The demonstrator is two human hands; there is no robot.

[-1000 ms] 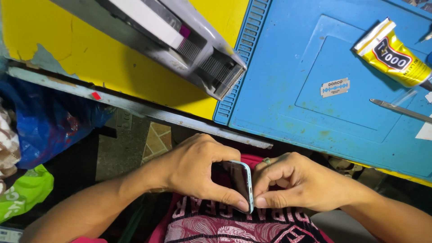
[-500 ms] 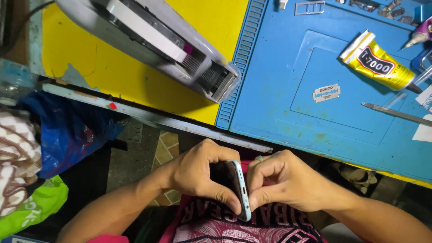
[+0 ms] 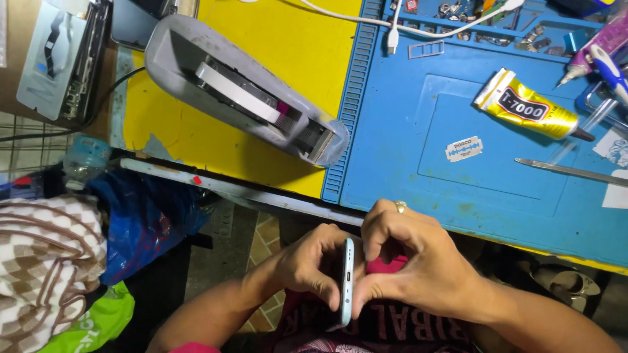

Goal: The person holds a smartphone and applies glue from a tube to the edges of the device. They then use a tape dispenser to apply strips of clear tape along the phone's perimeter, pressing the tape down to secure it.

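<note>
Both hands meet below the near edge of the workbench, over the person's lap: the left hand (image 3: 314, 268) and the right hand (image 3: 412, 261) are closed from either side on a slim pale-blue smartphone (image 3: 347, 281), held on edge so that its thin side with a small port faces up, fingers and thumbs pressing along its rim. The right hand wears a gold ring (image 3: 400, 206). The phone hangs clear of the bench, just in front of its near edge. The bench top is yellow (image 3: 216, 137) on the left and covered on the right by a blue silicone work mat (image 3: 405, 176) with a ribbed left border. A grey plastic tape dispenser (image 3: 242, 104) lies slantwise on the yellow part. On the mat rest a yellow glue tube (image 3: 530, 108) near the right edge, a silver razor blade (image 3: 464, 149) at the middle, and a thin metal tool (image 3: 569, 171) to the right. A white cable (image 3: 392, 26) crosses the far edge. Beneath the bench, to the left, lie blue plastic sheeting (image 3: 144, 222) and a brown-and-cream patterned cloth (image 3: 46, 261) over a tiled floor (image 3: 261, 235).
</note>
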